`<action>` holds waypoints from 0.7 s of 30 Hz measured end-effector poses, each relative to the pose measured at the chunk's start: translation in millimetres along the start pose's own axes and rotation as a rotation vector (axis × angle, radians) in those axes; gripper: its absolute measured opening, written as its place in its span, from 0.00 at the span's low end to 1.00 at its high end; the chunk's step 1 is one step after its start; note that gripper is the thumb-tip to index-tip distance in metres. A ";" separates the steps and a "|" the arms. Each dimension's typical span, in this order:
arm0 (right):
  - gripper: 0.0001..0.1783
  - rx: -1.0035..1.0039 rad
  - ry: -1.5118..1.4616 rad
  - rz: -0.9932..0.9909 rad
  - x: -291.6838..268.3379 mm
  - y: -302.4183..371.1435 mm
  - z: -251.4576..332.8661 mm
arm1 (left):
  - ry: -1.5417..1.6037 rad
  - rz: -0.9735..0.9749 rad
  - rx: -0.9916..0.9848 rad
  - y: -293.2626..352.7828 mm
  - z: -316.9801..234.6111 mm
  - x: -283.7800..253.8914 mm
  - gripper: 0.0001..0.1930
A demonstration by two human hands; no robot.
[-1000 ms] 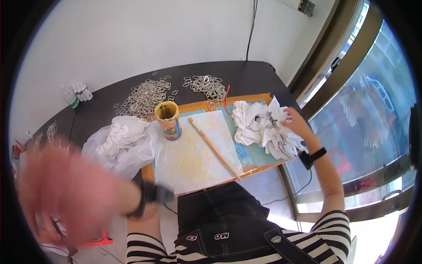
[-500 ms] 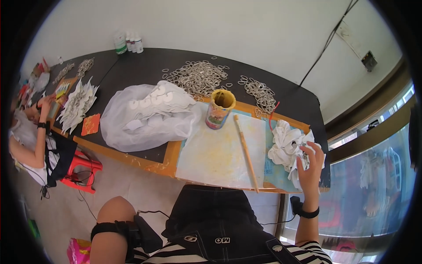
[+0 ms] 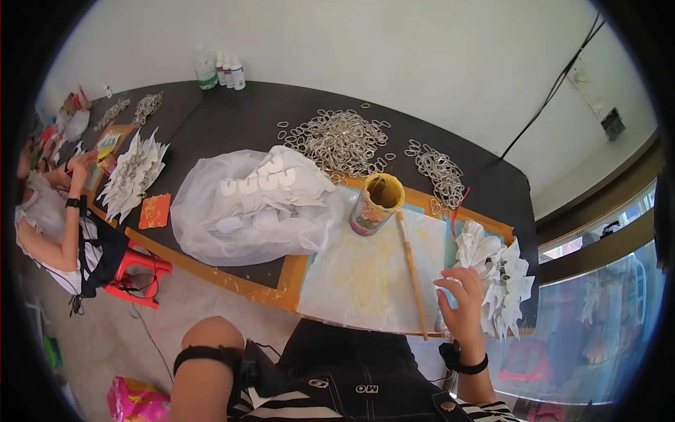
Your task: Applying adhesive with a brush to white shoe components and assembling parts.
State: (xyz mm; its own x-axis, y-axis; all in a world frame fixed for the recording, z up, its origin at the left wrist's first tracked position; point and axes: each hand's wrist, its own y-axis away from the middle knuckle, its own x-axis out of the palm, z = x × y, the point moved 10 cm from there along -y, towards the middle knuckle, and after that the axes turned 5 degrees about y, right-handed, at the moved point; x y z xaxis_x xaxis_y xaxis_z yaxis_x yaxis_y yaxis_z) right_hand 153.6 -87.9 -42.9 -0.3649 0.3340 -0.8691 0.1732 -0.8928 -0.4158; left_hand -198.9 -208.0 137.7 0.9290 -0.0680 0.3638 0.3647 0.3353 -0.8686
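— since half a second ago the view swings a little left, and the right hand (image 3: 463, 304) stays at the edge of the white cut-paper pile (image 3: 500, 280); the left forearm (image 3: 204, 366) is now raised at the lower edge.

— what is that hand doing?

— its fingers are curled and loosely spread, tips touching the pile's left side; whether they pinch a sheet, i cannot tell. the pile sits at the right end of the table (image 3: 232, 126), on the stained work mat (image 3: 365, 278), just beside the long wooden stick (image 3: 412, 274).

— and the left hand?

— cut off; only the arm with its black band shows.

— anything else?

— a yellow-smeared can (image 3: 377, 204) stands at the mat's top, a white plastic bag (image 3: 239, 204) of paper shapes lies to its left, metal rings (image 3: 341, 139) are heaped behind. another person (image 3: 49, 218) sits at the far left, partly out of frame.
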 end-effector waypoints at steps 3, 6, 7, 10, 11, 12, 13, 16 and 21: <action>0.12 0.000 -0.040 -0.017 2.3 -4.1 0.4 | 0.093 -0.186 0.051 16.2 5.1 -30.5 0.23; 0.11 0.014 -0.017 0.005 13.4 0.5 -6.0 | -0.774 0.608 -0.709 112.5 124.0 -6.8 0.11; 0.11 0.022 -0.021 0.013 16.8 0.1 -6.5 | -0.885 0.883 -0.869 153.2 157.5 -1.6 0.19; 0.12 -0.045 -0.077 0.069 22.9 -0.9 6.8 | -1.106 1.217 -0.728 217.9 171.7 -33.8 0.24; 0.12 -0.056 -0.099 0.095 28.3 -0.3 7.2 | -1.115 1.308 -0.727 241.2 174.6 -42.9 0.25; 0.12 -0.062 -0.111 0.117 32.2 1.0 8.3 | -1.110 1.393 -0.723 259.4 175.9 -48.5 0.25; 0.12 -0.056 -0.114 0.114 31.7 1.2 8.2 | -1.107 1.399 -0.719 267.0 175.5 -51.2 0.25; 0.12 -0.067 -0.107 0.122 30.7 5.2 8.6 | -1.038 1.429 -0.819 282.8 171.9 -53.5 0.22; 0.13 -0.095 -0.145 0.135 33.3 6.2 6.9 | -1.037 1.559 -0.782 292.2 165.8 -46.4 0.18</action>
State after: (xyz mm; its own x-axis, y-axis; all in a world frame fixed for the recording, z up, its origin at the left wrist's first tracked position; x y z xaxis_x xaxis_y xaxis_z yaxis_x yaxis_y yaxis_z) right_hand 136.2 -84.4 -72.6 -0.4595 0.1602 -0.8736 0.3120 -0.8918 -0.3276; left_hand -145.9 49.0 -77.1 0.1407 0.3711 -0.9179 -0.3426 -0.8516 -0.3969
